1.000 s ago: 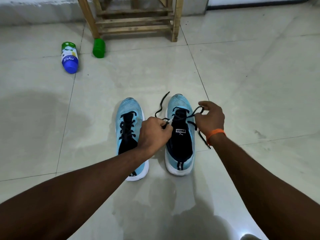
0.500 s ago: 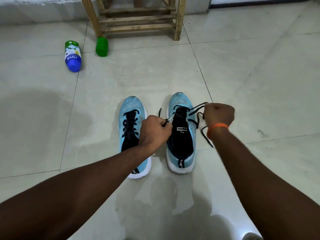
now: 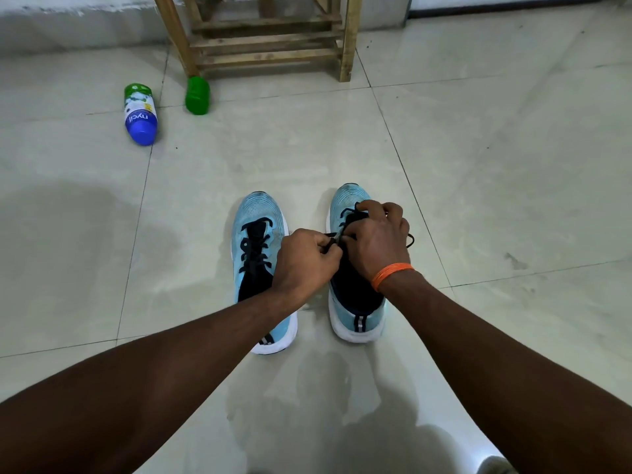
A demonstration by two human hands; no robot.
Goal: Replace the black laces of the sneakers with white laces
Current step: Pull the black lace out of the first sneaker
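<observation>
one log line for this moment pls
step: unlacing right sneaker | left hand: pinches black lace | right hand: grips lace over sneaker | left sneaker: laced black

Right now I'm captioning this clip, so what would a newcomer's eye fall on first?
Both hands meet over the right sneaker at centre: the left hand and right hand pinch its black lace. The left sneaker beside it is laced in black. Farther back at left, a blue bottle lies on its side near a wooden rack.
</observation>
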